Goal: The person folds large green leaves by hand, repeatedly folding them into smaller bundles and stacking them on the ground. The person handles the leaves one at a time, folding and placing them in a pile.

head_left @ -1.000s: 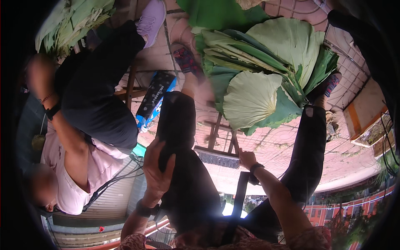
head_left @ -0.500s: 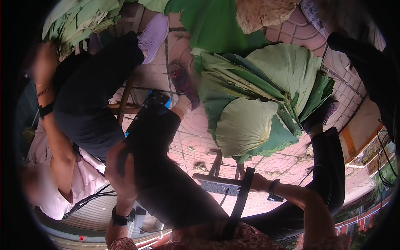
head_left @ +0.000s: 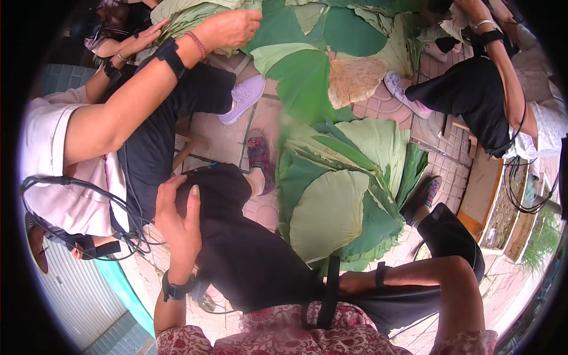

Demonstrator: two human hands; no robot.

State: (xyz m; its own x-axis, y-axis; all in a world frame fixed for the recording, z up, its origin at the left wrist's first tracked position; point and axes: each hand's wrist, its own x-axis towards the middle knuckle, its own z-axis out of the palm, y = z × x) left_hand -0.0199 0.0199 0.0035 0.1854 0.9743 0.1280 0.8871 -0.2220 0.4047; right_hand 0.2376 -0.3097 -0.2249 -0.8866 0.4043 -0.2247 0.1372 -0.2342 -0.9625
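My left hand (head_left: 180, 222) is raised over my dark-trousered left thigh, thumb and fingers apart, holding nothing. My right hand (head_left: 354, 283) is low in front of my body, beside a hanging black strap (head_left: 329, 293). That hand's fingers are hidden, so what it holds, if anything, does not show. Ahead of my knees, a stack of large green leaves (head_left: 346, 157) lies on the floor between my feet. A pale round leaf (head_left: 328, 216) rests on its near side.
More green leaves (head_left: 355, 29) and a dry brown leaf (head_left: 355, 80) lie beyond. At left, a co-worker's arm (head_left: 127, 121) reaches over leaves; another person's arm (head_left: 503, 77) is at right. Black cables (head_left: 112, 204) hang at left. A box (head_left: 491, 201) stands at right on pink paving.
The head view has shifted. A small stool near my right hand is no longer visible. My right hand sits lower and closer to my body. The left co-worker's arm now extends forward over the leaves.
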